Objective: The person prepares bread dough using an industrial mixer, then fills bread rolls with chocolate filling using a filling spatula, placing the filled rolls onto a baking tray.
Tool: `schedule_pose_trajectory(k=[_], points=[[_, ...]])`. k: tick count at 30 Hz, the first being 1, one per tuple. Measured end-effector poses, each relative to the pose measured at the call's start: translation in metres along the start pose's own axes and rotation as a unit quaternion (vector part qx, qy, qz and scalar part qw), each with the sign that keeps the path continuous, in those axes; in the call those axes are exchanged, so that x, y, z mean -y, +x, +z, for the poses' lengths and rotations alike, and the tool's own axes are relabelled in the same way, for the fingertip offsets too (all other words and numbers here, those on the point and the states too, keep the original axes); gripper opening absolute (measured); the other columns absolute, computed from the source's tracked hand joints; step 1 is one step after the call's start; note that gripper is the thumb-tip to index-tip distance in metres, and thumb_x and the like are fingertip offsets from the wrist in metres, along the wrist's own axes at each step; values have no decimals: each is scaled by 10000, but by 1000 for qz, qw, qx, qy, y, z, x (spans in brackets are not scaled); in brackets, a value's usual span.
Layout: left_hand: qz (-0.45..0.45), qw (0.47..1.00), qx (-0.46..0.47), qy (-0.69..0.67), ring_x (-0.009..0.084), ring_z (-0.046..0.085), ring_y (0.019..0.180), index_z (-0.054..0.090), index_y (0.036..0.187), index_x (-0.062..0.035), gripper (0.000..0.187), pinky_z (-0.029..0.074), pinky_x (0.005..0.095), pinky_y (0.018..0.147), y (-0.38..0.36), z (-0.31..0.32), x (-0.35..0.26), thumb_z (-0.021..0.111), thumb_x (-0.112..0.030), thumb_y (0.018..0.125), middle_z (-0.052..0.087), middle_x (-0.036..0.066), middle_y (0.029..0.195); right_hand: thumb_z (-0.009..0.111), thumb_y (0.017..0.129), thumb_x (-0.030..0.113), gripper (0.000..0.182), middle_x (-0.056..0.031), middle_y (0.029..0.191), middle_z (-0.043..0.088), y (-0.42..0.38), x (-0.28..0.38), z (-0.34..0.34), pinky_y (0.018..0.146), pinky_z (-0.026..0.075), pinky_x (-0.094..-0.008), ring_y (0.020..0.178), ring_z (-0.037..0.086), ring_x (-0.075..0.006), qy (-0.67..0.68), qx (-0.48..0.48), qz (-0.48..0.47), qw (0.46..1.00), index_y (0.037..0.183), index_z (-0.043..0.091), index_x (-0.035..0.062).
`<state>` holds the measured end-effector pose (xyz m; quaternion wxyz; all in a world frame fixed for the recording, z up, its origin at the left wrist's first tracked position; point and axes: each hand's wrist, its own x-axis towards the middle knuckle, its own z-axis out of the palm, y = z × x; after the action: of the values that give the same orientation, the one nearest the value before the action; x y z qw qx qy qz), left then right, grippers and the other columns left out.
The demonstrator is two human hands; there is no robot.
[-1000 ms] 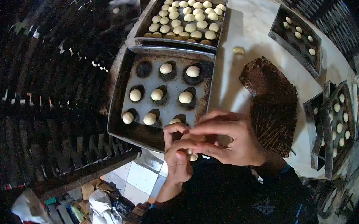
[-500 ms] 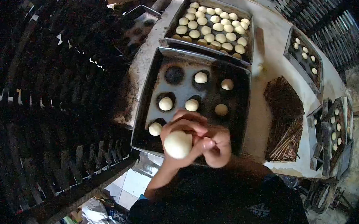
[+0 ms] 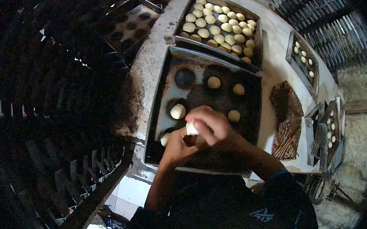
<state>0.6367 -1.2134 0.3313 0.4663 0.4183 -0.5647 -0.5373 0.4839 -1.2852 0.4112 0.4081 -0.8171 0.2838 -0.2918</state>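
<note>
Both my hands meet above the lower part of a dark metal tray (image 3: 258, 122). My left hand (image 3: 179, 146) is curled under a pale dough piece (image 3: 191, 128), its fingers and thumb forming a ring. From the right, my right hand (image 3: 209, 123) closes over the same dough, slightly smeared by motion. Round dough balls sit spaced apart on the tray, among them one at its upper middle (image 3: 214, 82), one at its upper right (image 3: 238, 89) and one left of my hands (image 3: 177, 111). Another at the lower left (image 3: 165, 139) is partly covered by my left hand.
Behind lies a second tray (image 3: 260, 36) packed with dough balls. At the right are a small tray (image 3: 292, 60), stacked tins (image 3: 324, 143) and a brown bundle of sticks (image 3: 287, 137). Dark slatted racks stand left; an empty-looking tray (image 3: 142, 15) is at the upper left.
My right hand has risen over the dough, and my left hand has turned from holding a large round ball to a ring shape beneath it. The view has shifted slightly.
</note>
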Motion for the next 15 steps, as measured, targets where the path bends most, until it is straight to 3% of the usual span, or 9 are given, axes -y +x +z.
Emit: schedule_pose_trajectory(k=[2,4,5,6,7,8,9,12,15], points=[[-67,988,-117,80,61,511,773,571,1192,-32,551,442,224,724,-9,-13,-21,811,-63,698,520,-9,857,510,939,119,183,-147,961,613,24,-31,5,791,486,-338,890,620,-264,60,-54,111,991,1062,578,2],[-162,959,-227,-40,55,455,730,558,1221,-67,606,399,193,681,-21,-29,-50,828,-62,679,441,-34,824,489,953,134,183,-155,913,633,63,-71,13,766,485,-387,881,620,-326,-36,-167,39,985,1020,583,-8],[-108,958,-263,47,45,418,712,569,1216,-95,569,349,172,632,-30,-42,-50,807,-47,701,424,-46,812,504,953,189,291,-199,1113,592,77,-96,11,845,476,-415,999,590,-356,-112,-119,45,985,1155,540,-17],[-115,946,-301,26,47,395,707,572,1201,-86,533,323,167,624,-42,-53,-48,791,-39,717,427,-50,822,504,953,189,291,-199,1113,592,77,-127,21,845,476,-415,999,590,-356,-113,-118,43,986,1155,540,-17],[-79,940,-327,64,54,405,726,577,1173,-76,489,337,178,647,-54,-65,-43,778,-41,728,429,-49,822,509,950,222,373,-220,1219,519,74,-161,35,909,448,-432,1084,538,-376,-219,-64,13,974,1234,483,-18],[-94,925,-369,7,65,417,759,574,1146,-51,446,346,193,673,-62,-68,-55,764,-48,742,436,-36,826,514,946,255,466,-241,1325,445,74,-177,43,972,419,-448,1169,487,-395,-321,-11,-16,947,1312,427,-20],[-87,915,-395,11,70,419,767,571,1135,-43,416,350,199,680,-75,-75,-56,747,-42,758,438,-28,828,517,934,308,611,-262,1437,283,72,-169,38,1066,334,-477,1289,348,-428,-338,50,-9,940,1408,298,-10],[-72,878,-472,3,76,416,781,553,1118,-25,357,360,206,695,-92,-84,-68,703,-19,795,435,-13,831,518,928,308,611,-264,1440,287,70,-163,39,1082,303,-487,1307,317,-432,-329,39,-13,943,1408,305,-5],[-62,897,-437,-5,73,409,769,545,1106,-32,340,356,198,677,-77,-74,-71,703,-21,805,427,-25,832,529,916,332,668,-253,1477,233,70,-172,50,1122,219,-486,1350,241,-436,-359,61,-5,931,1434,264,4]])
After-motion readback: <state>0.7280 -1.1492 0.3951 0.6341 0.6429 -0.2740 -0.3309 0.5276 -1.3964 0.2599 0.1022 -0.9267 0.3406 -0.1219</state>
